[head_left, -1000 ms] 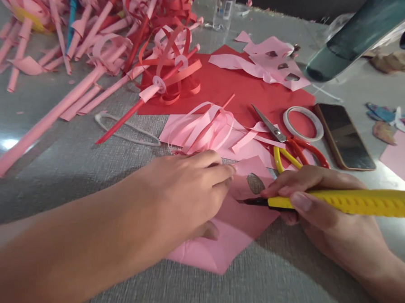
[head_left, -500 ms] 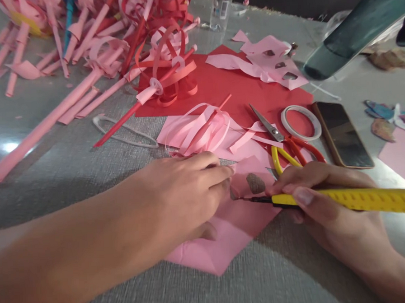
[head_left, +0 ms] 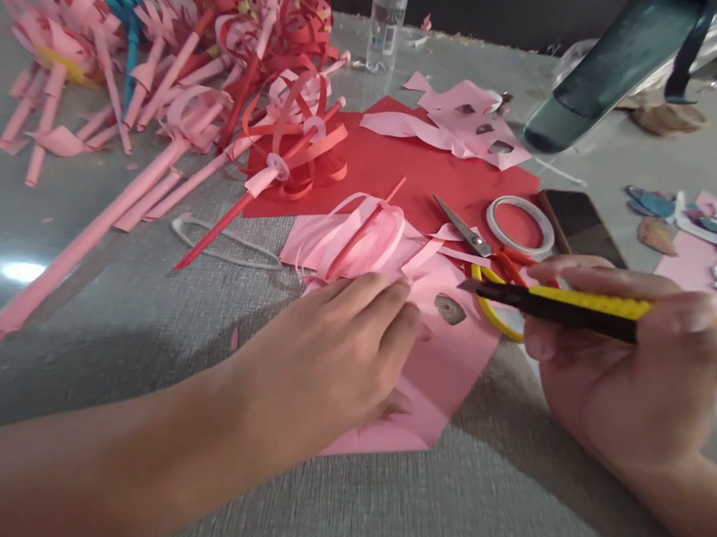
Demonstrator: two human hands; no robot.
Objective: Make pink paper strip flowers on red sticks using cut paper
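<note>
My left hand (head_left: 356, 341) presses down on a sheet of pink paper (head_left: 459, 359), its fingers bent together and its fingertips partly hidden. Right of those fingers, a small rough-edged hole (head_left: 450, 309) in the sheet shows the grey surface beneath. My right hand (head_left: 628, 366) is closed around a yellow and black utility knife (head_left: 583, 309). The dark blade points left, apart from the paper, near the handles of the scissors (head_left: 477, 242). Behind my left hand lies a bundle of curled pink paper strips (head_left: 363, 240) with a thin red paper stick.
Red paper (head_left: 383, 175), a roll of white tape (head_left: 520, 225) and a phone (head_left: 581, 221) lie beyond. A heap of rolled-paper flowers (head_left: 167, 62) fills the back left. A clear bottle (head_left: 387, 26) and a teal bottle (head_left: 612, 63) stand behind.
My right hand has lifted the knife off the pink paper and drawn it up and right. The sheet has turned slightly under my left hand, which still presses on it.
</note>
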